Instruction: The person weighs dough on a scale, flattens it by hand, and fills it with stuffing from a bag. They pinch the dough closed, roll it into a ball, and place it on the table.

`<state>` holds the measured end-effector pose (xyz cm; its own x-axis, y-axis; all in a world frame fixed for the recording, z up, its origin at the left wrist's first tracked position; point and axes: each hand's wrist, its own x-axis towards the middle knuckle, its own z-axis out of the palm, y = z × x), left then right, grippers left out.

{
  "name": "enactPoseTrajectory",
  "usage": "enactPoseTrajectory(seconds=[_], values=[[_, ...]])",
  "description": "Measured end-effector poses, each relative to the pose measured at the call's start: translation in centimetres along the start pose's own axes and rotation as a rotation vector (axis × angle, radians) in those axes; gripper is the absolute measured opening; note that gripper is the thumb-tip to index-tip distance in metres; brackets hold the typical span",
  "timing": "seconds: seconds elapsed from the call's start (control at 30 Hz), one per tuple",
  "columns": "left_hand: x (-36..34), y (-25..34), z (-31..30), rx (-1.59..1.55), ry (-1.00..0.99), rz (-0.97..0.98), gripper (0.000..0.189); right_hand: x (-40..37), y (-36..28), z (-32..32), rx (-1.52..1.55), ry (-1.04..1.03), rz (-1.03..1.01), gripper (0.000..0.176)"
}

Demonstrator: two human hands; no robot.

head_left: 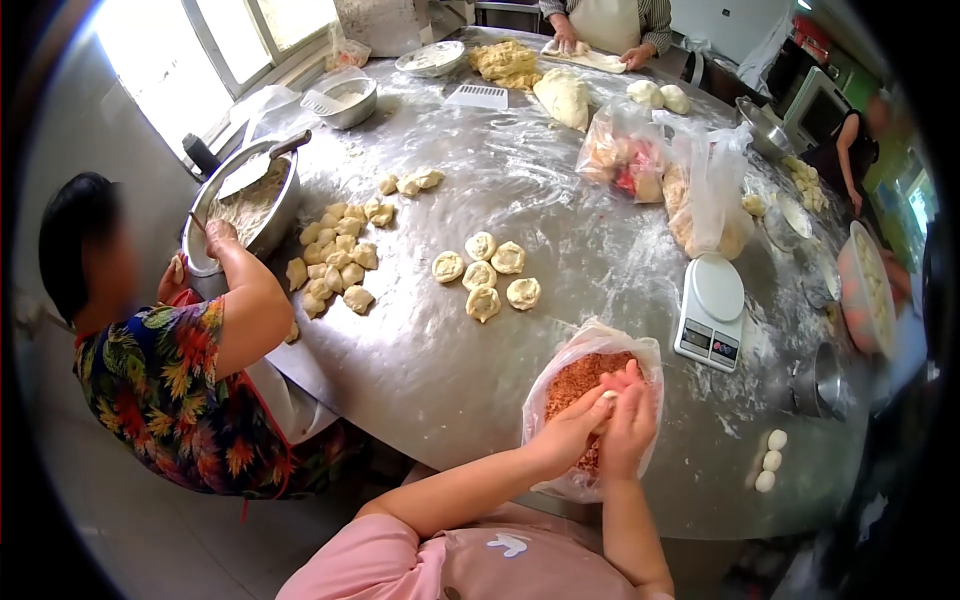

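Note:
My left hand (pixel 574 432) and my right hand (pixel 630 418) are cupped against each other, fingers closed. A small pale bit of dough (pixel 609 395) shows between them; the rest of it is hidden by my fingers. Right below my hands, a clear plastic bag (pixel 535 400) stands with its mouth wide, holding crumbly reddish-brown filling (pixel 575 378). Several round filled dough pieces (pixel 480 275) with gathered tops sit beyond the bag, toward the middle of the metal table (pixel 420 370).
A white digital scale (pixel 712 310) stands right of the bag, with three white dough balls (pixel 771 461) near the front edge. At left a person (pixel 170 370) works in a large metal bowl (pixel 288 205) beside many cut dough lumps (pixel 335 250). Another person's hands (pixel 566 40) press dough at the far side.

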<state>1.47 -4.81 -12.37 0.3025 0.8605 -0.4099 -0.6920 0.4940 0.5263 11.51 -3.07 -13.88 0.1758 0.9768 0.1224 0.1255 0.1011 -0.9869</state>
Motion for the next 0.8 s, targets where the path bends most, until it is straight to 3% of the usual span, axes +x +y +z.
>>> enactPoseTrajectory(seconds=[0.03, 0.13, 0.17, 0.27, 0.3, 0.4, 0.43, 0.53, 0.63, 0.73, 0.8], values=[[-0.1, -0.1, 0.2, -0.101, -0.005, 0.067, 0.036, 0.3, 0.3, -0.1, 0.239, 0.044, 0.219, 0.038], [-0.5, 0.7, -0.6, 0.738, -0.163, 0.49, 0.041, 0.5, -1.2, 0.3, 0.323, 0.062, 0.193, 0.049], [-0.2, 0.2, -0.8, 0.704, -0.132, 0.587, 0.035, 0.3, -1.1, 0.3, 0.285, -0.03, 0.108, 0.061], [0.5, 0.8, -1.8, 0.936, -0.072, 0.702, 0.029, -1.3, -2.3, 1.5, 0.623, -0.065, 0.229, 0.073], [0.3, 1.2, -1.6, 0.876, -0.081, 0.686, 0.027, -1.7, -3.1, 2.3, 0.541, -0.034, 0.203, 0.074], [-0.2, 1.9, -1.1, 1.113, -0.068, 0.964, 0.042, -1.2, -3.1, 1.1, 0.608, -0.369, 0.255, 0.061], [0.0, 1.9, -1.3, 1.151, -0.069, 0.967, 0.05, -1.4, -3.3, 1.3, 0.59, -0.305, 0.335, 0.046], [0.1, 1.4, -2.0, 1.186, -0.071, 0.931, 0.072, -1.5, -3.6, 1.8, 0.506, -0.171, 0.442, 0.033], [-0.4, 0.9, -1.9, 1.011, -0.087, 0.794, 0.088, -0.5, -1.4, -0.7, -0.02, -0.249, 0.258, 0.031], [0.2, 1.1, -2.6, 0.791, -0.212, 0.603, 0.094, 0.1, -3.1, -0.6, -0.242, -0.126, -0.004, 0.031], [0.5, 2.4, -2.9, 0.717, -0.347, 0.427, 0.093, -0.3, -4.1, 0.1, -0.389, -0.176, -0.059, 0.034]])
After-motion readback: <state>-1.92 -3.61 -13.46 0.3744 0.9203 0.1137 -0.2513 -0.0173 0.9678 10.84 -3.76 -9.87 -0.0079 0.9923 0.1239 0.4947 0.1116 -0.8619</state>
